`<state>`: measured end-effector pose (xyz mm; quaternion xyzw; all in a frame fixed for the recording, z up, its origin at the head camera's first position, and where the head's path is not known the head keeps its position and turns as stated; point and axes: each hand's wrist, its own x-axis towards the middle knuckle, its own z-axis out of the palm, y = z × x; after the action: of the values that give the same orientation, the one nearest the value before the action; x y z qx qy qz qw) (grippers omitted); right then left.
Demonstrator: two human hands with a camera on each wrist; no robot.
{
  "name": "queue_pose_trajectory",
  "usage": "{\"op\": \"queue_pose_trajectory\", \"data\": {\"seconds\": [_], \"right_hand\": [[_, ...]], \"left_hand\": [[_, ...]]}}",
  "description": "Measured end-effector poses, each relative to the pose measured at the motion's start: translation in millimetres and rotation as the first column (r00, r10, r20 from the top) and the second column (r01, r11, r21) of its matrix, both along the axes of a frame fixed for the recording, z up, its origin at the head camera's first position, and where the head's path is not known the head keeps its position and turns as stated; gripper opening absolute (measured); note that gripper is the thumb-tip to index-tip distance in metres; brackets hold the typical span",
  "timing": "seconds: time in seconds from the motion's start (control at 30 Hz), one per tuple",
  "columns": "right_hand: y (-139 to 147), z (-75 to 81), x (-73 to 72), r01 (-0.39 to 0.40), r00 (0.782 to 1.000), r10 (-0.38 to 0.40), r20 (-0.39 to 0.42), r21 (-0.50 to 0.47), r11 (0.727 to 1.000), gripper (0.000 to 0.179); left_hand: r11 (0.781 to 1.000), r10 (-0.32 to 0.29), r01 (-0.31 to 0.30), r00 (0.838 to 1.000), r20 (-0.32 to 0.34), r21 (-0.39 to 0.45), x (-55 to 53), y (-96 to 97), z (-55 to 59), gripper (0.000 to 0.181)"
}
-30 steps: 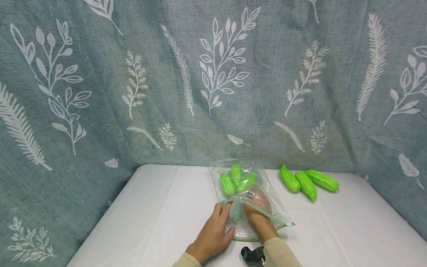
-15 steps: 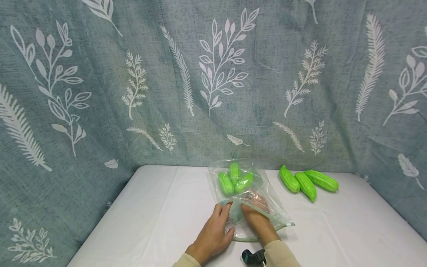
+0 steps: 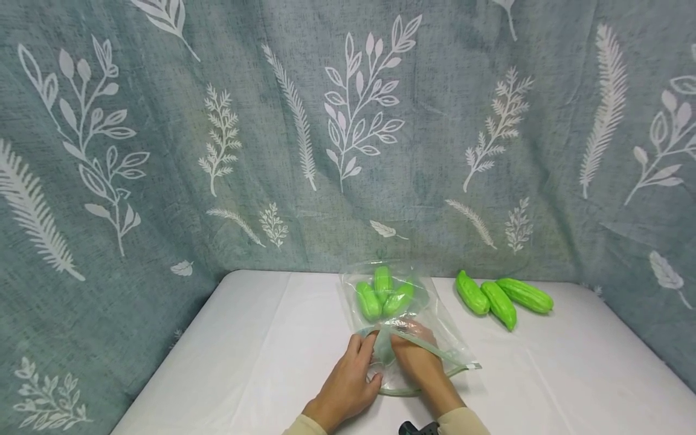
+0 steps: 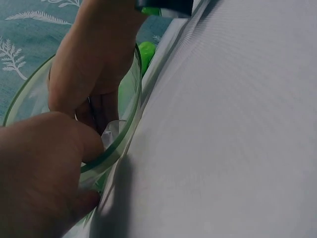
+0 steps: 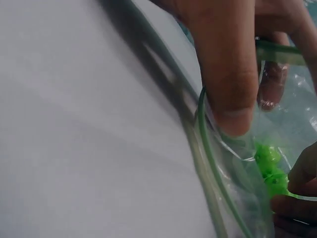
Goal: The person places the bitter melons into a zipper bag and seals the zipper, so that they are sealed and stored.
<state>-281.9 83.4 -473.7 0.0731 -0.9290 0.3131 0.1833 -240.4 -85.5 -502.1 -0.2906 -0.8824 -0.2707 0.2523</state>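
Observation:
A clear zip bag (image 3: 443,326) with a green-edged mouth lies on the white table in the head view, its mouth toward me. Inside, at its far end, rest three bright green ridged gourds (image 3: 383,284). My left hand (image 3: 348,379) pinches the left side of the bag's mouth; its thumb and a finger straddle the rim in the left wrist view. My right hand (image 3: 417,356) reaches through the mouth into the bag, short of the gourds. In the right wrist view its thumb (image 5: 230,74) and fingers are extended with nothing between them, partly hidden by plastic.
Three more green gourds (image 3: 499,302) lie on the table (image 3: 255,356) to the right of the bag. A dark wrist device (image 3: 417,428) shows by the right sleeve. A leaf-patterned curtain (image 3: 304,151) hangs behind and along both sides.
My right hand has drawn back toward me inside the bag, away from the gourds, which shifted slightly left. The left hand keeps its place at the mouth.

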Motion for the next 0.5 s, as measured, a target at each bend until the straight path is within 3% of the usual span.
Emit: {"op": "queue_pose_trajectory", "data": {"seconds": [0.1, 0.33, 0.5], "right_hand": [[0, -0.3, 6.9, -0.022, 0.999, 0.021, -0.027, -0.042, 0.999, 0.016], [-3, 6.2, 26.0, -0.038, 0.988, 0.056, 0.144, -0.126, 0.991, 0.027], [-3, 8.1, 33.5, -0.047, 0.985, 0.067, 0.158, -0.13, 0.99, 0.03]], "left_hand": [[1.0, 0.002, -0.002, 1.0, 0.001, -0.001, 0.4, 0.0, -0.8, 0.08], [1.0, 0.008, -0.008, 1.0, 0.016, -0.021, 0.7, -1.0, -2.0, 0.08], [1.0, 0.008, -0.008, 0.999, 0.038, -0.023, 0.7, 0.2, -1.3, 0.081]]}}
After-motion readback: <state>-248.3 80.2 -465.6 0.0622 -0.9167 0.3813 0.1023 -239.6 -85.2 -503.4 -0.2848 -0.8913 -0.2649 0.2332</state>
